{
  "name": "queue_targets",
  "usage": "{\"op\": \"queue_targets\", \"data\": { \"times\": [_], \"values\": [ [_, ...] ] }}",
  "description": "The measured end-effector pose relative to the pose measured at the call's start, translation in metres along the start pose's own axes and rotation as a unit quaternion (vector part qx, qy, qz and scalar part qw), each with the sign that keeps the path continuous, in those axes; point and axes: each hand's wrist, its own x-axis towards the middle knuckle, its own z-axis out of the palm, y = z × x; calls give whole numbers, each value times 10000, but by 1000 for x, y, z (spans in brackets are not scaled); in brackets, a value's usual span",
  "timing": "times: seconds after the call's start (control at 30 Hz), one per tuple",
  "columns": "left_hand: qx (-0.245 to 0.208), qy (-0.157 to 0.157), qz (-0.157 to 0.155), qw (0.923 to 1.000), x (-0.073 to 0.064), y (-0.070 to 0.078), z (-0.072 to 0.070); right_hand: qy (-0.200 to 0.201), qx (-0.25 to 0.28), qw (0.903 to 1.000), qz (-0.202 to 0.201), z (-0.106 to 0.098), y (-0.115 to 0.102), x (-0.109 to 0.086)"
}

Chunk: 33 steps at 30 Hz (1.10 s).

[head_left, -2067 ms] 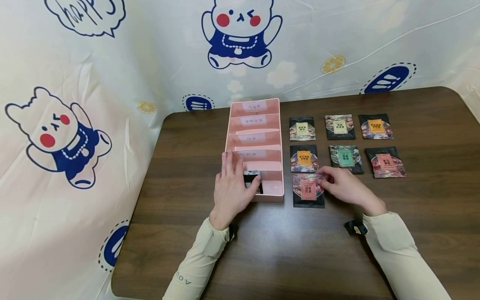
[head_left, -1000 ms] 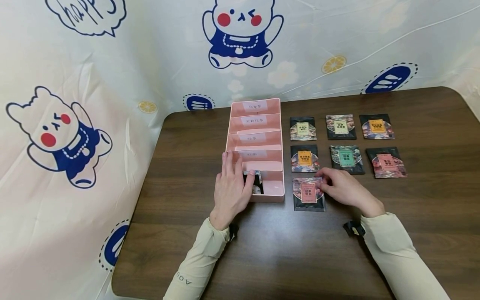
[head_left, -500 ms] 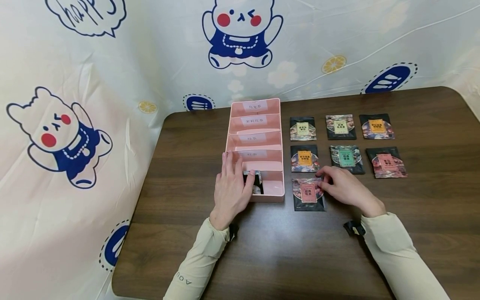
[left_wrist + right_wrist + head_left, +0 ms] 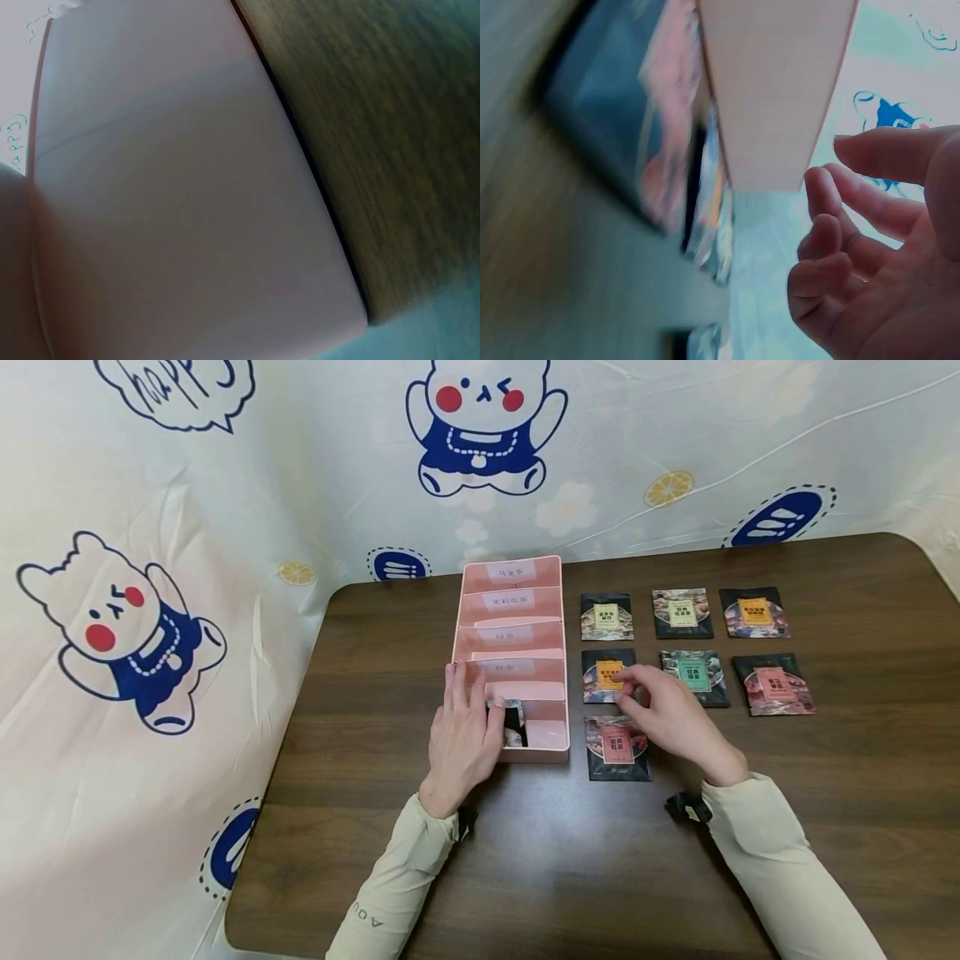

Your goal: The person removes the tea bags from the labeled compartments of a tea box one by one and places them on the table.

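In the head view my left hand (image 4: 467,735) lies over the near left edge of a pink divided box (image 4: 558,756), fingers straight. Its thumb is beside a black sachet (image 4: 514,724) standing in the nearest compartment; the hand hides part of that sachet. My right hand (image 4: 671,714) hovers between an orange-labelled tea sachet (image 4: 602,678) and a red-labelled tea sachet (image 4: 617,750). In the right wrist view its fingers (image 4: 821,274) are loosely bent, a gap shows between thumb and index finger, and nothing is held. The left wrist view shows mostly the box's outer wall (image 4: 172,195).
Other tea sachets lie flat right of the box: two with pale labels (image 4: 606,617), (image 4: 682,613), an orange one (image 4: 753,612), a green one (image 4: 693,677) and a red one (image 4: 773,685). A patterned cloth (image 4: 322,468) hangs behind the wooden table (image 4: 555,877).
The red-labelled sachet slid slightly toward the near edge under my right hand, which then let go and moved up and left. My left hand stayed on the box; its thumb shifted left.
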Motion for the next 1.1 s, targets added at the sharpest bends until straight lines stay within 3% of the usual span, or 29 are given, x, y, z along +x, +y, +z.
{"op": "queue_targets", "data": {
  "times": [0.23, 0.4, 0.87, 1.1],
  "values": [
    [-38, -112, -39, 9999, 0, 0, 0, 97, 388, 9989, -225, 9, -30, 9],
    [-59, -53, -1, 10000, 1, 0, 0, -75, 460, 9977, -486, 20, -49, 14],
    [53, 76, 87, 9999, 0, 0, 0, -74, -617, 9934, -969, 45, -87, 16],
    [68, 13, 60, 10000, 0, 0, -1, -20, -767, 9907, -1120, 55, -95, 18]
  ]
}}
